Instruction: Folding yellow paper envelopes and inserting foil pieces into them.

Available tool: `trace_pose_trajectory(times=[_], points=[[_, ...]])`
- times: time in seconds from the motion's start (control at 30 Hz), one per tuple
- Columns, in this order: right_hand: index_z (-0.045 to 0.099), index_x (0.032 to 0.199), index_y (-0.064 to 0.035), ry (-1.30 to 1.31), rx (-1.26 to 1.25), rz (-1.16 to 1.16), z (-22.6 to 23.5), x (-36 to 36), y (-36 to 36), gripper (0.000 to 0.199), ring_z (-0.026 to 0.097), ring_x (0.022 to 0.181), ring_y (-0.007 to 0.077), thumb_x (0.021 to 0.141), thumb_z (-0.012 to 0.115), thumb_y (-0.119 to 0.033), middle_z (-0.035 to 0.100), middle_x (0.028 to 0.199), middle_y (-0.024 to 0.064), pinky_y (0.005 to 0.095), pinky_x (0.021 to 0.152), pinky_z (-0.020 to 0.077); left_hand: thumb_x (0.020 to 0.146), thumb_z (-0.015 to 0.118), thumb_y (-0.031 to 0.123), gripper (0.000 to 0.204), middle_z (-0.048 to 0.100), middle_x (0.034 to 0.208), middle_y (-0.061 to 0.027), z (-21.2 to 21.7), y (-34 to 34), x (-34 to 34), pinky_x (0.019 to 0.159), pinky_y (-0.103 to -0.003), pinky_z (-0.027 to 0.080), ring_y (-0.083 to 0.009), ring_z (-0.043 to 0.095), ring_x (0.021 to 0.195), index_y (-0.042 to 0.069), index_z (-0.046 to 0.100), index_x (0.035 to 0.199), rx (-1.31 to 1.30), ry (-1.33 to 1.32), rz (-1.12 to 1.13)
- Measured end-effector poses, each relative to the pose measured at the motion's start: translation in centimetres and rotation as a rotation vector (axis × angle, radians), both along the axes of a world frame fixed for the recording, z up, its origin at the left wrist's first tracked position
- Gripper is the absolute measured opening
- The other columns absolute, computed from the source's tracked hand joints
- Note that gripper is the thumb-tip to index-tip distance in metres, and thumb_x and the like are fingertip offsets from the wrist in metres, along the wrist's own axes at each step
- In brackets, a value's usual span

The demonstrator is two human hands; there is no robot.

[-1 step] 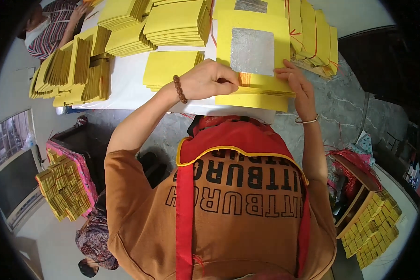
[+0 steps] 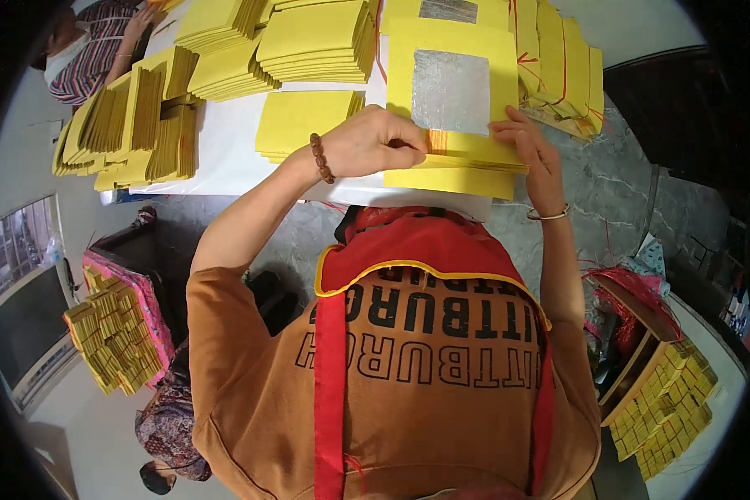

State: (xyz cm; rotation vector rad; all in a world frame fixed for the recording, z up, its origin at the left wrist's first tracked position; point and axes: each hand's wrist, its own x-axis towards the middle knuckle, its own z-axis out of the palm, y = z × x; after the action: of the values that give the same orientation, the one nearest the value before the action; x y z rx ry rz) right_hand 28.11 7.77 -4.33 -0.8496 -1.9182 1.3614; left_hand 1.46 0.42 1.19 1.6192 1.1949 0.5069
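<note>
A yellow paper sheet (image 2: 503, 71) with a silver square (image 2: 452, 92) and an orange patch lies in front of me. Its near edge is folded up into a narrow strip. My left hand (image 2: 375, 143), wearing a brown bead bracelet, is closed with the fingers curled at this fold, beside the orange patch. At the sheet's right edge rests my right hand (image 2: 535, 158), fingers stretched and apart, the fingertips touching the paper. More yellow paper (image 2: 450, 180) shows beneath the fold.
Folded yellow paper stacks (image 2: 312, 46) cover the table's left and far side. Red-tied yellow bundles (image 2: 562, 67) stand at right. A co-worker's hand (image 2: 137, 25) is at far left. Filled boxes (image 2: 125, 333) stand on the floor at left, with yellow bundles (image 2: 667, 408) at right.
</note>
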Motion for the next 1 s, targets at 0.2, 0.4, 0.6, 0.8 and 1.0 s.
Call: trace_pose_trajectory(times=[0.2,0.4,0.6,0.8,1.0], points=[[0.063,0.102,-0.0054,0.023,0.071,0.073,-1.3,0.7,0.3,0.054,0.038,0.127,0.0282,0.096,0.026,-0.044,0.062,0.111,0.0078,0.0389,0.104,0.028,0.08,0.058,0.009,0.013,0.062,0.072,-0.0025,-0.1,0.3,-0.1,0.058,-0.024,0.042,-0.0072,0.052,0.064,0.0,0.064,0.086,-0.068,-0.025,0.033],[0.062,0.102,-0.006,0.043,0.04,0.067,-1.0,0.6,0.4,0.028,0.037,0.128,0.0285,0.09,0.041,-0.021,0.062,0.112,0.0079,0.0404,0.106,0.0256,0.079,0.058,0.008,0.012,0.06,0.07,-0.0004,0.2,0.6,0.0,0.058,-0.022,0.041,-0.0046,0.049,0.063,-0.001,0.064,0.085,-0.144,0.012,0.05],[0.064,0.1,-0.0083,-0.023,0.229,0.052,-2.1,0.6,0.5,0.026,0.048,0.118,0.0251,0.075,0.067,-0.003,0.061,0.113,0.007,0.0362,0.1,0.0345,0.076,0.071,0.032,0.048,0.062,0.102,-0.0085,1.3,-0.1,-1.7,0.081,-0.034,0.044,-0.0226,0.056,0.093,0.009,0.059,0.117,0.285,-0.011,-0.144],[0.064,0.091,-0.009,0.142,-0.049,-0.158,-0.9,-0.1,0.3,0.014,0.059,0.099,0.0227,0.077,0.065,-0.008,0.066,0.097,0.0062,0.0351,0.095,0.0363,0.081,0.062,0.022,0.034,0.059,0.107,-0.011,-1.7,-0.5,-1.4,0.084,-0.038,0.042,-0.0271,0.054,0.098,0.013,0.061,0.113,0.752,0.419,0.039],[0.064,0.088,-0.0132,-0.036,0.464,0.23,3.5,1.7,-0.4,0.012,0.06,0.092,0.0208,0.076,0.065,-0.014,0.065,0.097,0.0035,0.0349,0.086,0.0337,0.076,0.058,0.013,0.028,0.063,0.098,-0.0073,0.9,-3.5,-0.9,0.075,-0.036,0.045,-0.0243,0.059,0.09,0.008,0.062,0.103,0.616,0.412,-0.101]])
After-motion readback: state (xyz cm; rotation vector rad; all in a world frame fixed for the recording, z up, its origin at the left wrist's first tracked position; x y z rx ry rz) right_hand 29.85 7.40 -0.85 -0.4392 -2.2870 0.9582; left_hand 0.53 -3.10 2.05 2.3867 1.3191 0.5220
